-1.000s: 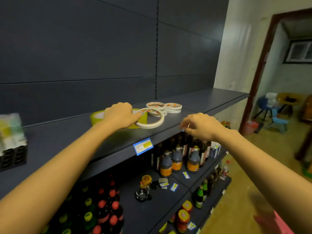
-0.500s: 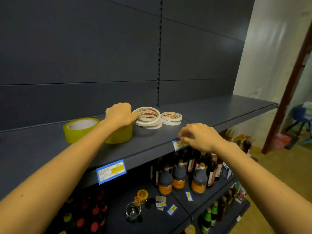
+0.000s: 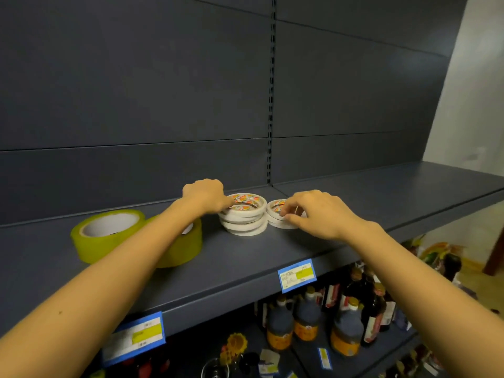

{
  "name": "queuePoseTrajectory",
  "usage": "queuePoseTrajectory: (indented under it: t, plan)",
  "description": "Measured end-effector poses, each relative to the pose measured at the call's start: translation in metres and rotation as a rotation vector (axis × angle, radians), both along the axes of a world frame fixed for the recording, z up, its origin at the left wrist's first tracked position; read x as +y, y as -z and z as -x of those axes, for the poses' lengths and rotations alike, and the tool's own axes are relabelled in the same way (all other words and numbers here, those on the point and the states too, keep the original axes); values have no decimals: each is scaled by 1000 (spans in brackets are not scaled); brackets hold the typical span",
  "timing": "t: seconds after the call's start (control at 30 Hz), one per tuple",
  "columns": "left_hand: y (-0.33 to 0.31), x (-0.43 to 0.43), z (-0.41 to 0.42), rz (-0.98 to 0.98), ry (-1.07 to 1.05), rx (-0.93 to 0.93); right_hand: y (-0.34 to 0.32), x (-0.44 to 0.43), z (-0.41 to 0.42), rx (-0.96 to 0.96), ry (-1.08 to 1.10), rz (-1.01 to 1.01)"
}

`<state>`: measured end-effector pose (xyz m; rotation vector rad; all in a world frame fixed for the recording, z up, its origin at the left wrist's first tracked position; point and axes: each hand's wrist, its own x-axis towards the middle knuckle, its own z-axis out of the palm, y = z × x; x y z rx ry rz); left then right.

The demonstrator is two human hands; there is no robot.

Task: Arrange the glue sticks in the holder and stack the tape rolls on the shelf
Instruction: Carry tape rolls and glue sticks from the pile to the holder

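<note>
- Toppling is judged the main risk: the taller stack of white tape rolls is seen slightly staggered, and a sideways nudge could slide it apart.
- Its top roll is gripped by the curled left hand; the shorter stack, just beside it, is pinched by the right hand.
- Both stacks are laid flat on the shelf, core axes vertical, printed faces upward.
- Two yellow rolls are noted leftward.
</note>
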<state>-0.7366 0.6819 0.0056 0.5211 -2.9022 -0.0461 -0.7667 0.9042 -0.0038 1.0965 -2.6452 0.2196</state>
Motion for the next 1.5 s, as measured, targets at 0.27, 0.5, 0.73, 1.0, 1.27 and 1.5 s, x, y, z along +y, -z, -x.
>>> queuePoseTrajectory:
  t: [0.27, 0.5, 0.73, 1.0, 1.27, 1.5]
  plan:
    - [-13, 4, -53, 163, -204, 153, -20, -36, 11, 52, -323, 16]
    - [-1, 3, -162, 220, -481, 121, -14, -84, -33, 29, -659, -9]
    - [27, 1, -279, 174, -731, 85, 10, -138, -117, -17, -953, -18]
    - [28, -31, -402, 173, -918, 80, 6, -199, -220, 41, -1114, -46]
    - [21, -94, -521, 183, -928, 68, 3, -288, -337, -1, -1158, -29]
    - [25, -147, -617, 191, -932, 65, 10, -361, -433, -46, -1178, -26]
